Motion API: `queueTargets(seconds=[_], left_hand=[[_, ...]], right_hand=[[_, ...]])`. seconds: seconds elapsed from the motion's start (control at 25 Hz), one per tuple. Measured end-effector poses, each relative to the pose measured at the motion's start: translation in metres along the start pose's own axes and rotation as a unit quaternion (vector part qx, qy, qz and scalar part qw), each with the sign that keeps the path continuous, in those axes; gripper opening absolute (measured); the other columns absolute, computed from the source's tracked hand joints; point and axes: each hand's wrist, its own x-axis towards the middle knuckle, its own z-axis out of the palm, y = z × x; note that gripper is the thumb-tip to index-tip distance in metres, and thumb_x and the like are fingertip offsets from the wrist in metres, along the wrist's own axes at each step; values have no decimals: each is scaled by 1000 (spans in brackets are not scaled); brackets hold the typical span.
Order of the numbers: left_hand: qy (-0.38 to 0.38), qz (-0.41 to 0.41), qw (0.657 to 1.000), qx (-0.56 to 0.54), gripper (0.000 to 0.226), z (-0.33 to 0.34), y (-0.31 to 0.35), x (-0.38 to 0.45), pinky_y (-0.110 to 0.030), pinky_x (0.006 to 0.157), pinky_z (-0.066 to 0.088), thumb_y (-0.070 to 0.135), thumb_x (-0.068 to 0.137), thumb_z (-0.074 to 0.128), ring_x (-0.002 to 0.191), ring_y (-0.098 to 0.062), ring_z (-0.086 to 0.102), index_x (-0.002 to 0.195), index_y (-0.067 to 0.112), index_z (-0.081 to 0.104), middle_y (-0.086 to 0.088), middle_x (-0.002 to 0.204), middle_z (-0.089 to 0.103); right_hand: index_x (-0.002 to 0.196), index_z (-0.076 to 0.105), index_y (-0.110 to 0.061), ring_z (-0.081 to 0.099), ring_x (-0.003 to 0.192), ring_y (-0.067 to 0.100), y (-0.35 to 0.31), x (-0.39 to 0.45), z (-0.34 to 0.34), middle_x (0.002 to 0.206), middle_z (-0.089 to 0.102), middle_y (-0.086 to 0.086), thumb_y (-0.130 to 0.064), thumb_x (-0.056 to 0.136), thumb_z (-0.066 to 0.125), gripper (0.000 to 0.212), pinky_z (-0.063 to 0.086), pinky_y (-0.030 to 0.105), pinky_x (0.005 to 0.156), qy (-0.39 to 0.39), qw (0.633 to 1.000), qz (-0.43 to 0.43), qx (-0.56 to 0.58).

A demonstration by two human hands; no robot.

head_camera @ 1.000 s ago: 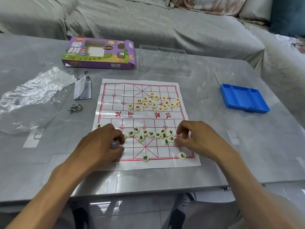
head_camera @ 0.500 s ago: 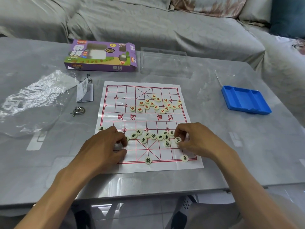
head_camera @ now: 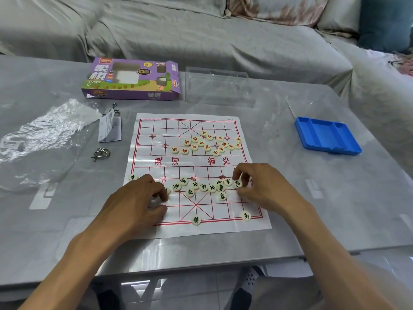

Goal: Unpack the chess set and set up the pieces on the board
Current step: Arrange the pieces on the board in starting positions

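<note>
A paper chess board [head_camera: 156,127] with red lines lies flat on the table. Several red-lettered pieces [head_camera: 207,143] are bunched on its far half. Several black-lettered pieces [head_camera: 196,186] lie in a loose row on the near half. Two more sit on the near edge line [head_camera: 196,219] [head_camera: 245,215], and one lies at the left border [head_camera: 132,177]. My right hand [head_camera: 263,189] pinches the black-lettered piece [head_camera: 237,183] at the row's right end between forefinger and thumb. My left hand [head_camera: 134,202] is curled at the row's left end, with a pale piece showing between thumb and fingers.
The purple chess box [head_camera: 131,80] and a clear plastic tray [head_camera: 218,86] lie at the back. A blue tray [head_camera: 327,136] is at the right. Crumpled plastic wrap [head_camera: 42,133], a paper tag [head_camera: 110,128] and metal rings [head_camera: 101,153] lie at the left. A sofa stands behind.
My right fingers have drawn closer around the piece at the right end of the black row. My left hand has stayed in place.
</note>
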Motion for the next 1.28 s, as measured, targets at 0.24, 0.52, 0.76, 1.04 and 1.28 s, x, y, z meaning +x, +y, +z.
queueTargets(seconds=[0.24,0.52,0.76,1.04,1.28], left_hand=[[-1,-5,1000,3,8,0,1,0,-28,67,47,38,81,65,83,-8,54,89,38,62,15,92,53],[1,-7,1000,-5,8,0,0,-1,-30,68,47,37,81,65,84,-8,54,88,38,61,15,92,54],[-3,-6,1000,-6,9,0,1,0,-30,70,47,40,81,63,85,-8,54,89,38,62,15,93,54],[-19,-7,1000,-6,26,0,-2,0,-28,67,46,50,70,47,83,-8,54,89,39,61,17,92,54],[-13,-10,1000,-9,9,-1,1,-1,-30,70,46,40,82,63,85,-9,54,90,38,62,15,94,54]], right_hand=[[104,61,-35,56,81,7,5,1,0,92,60,-12,-23,85,65,23,37,18,61,-35,999,9,-23],[98,57,-32,56,78,8,9,1,0,88,58,-14,-50,80,68,27,42,23,63,-18,999,45,-24],[104,61,-33,58,83,9,7,2,3,93,61,-12,-34,85,69,21,47,20,70,-39,999,32,-13],[103,60,-32,58,83,10,8,4,6,95,60,-13,-34,85,69,20,51,23,75,-29,999,34,-16],[101,60,-31,59,84,10,8,2,0,93,62,-12,-33,85,68,18,51,25,75,-3,999,36,1]])
